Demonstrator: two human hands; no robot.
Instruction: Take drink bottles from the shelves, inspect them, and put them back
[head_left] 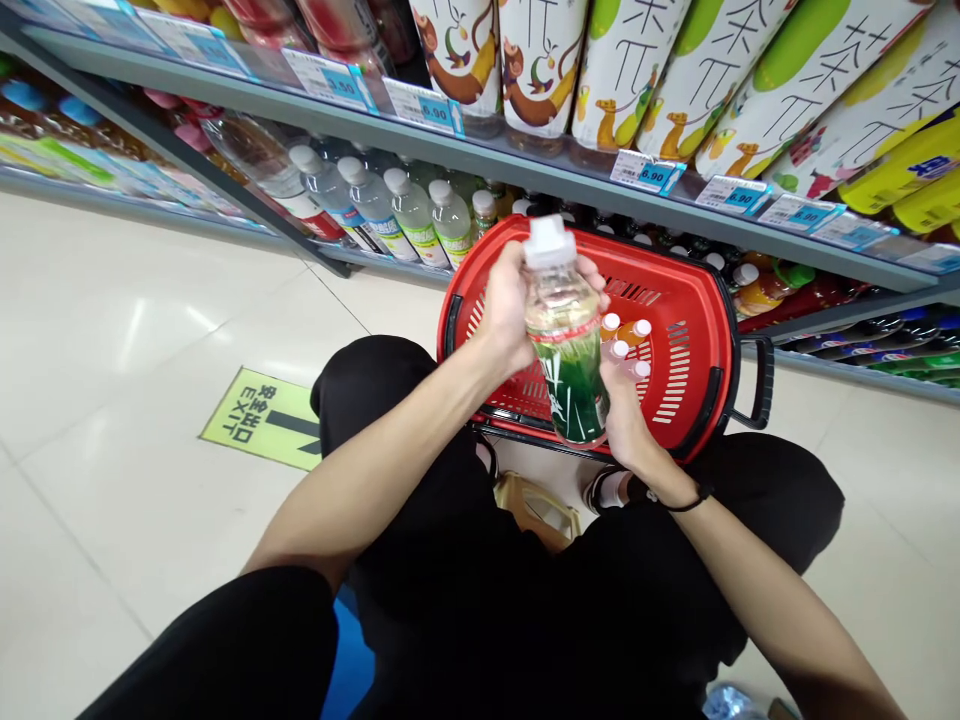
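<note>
Looking through the head view, I've got both hands on one bottle point(566, 365) with a green label, held over the red basket point(694, 300) as far as I can see. Left hand point(504, 310) is wrapped around its upper part, fingers curled behind it, so that grip's pretty closed. Right hand point(628, 410) has the lower side, on the edge nearest the person's right knee point(784, 490), thumb against the label. Bottle's tilted, white cap point(549, 242) toward the shelf point(480, 130) on the basket's far side.

Step in hand, imo: a two-handed hold, label facing up at the camera. Whatever the move from this pose, I'd say it calls for both hands working together and keeping the base supported, since plastic that smooth could slip.

Inside the basket, on the right-hand side, there are a few small bottles point(634, 340) with white caps, some orange, some pinkish. Just beyond the basket, a row of clear bottles point(409, 215) lines the low shelf. Left of the basket there's a yellow exit sign point(262, 418) on the floor point(135, 400). Can't tell what the basket's resting on, tbh.
</note>
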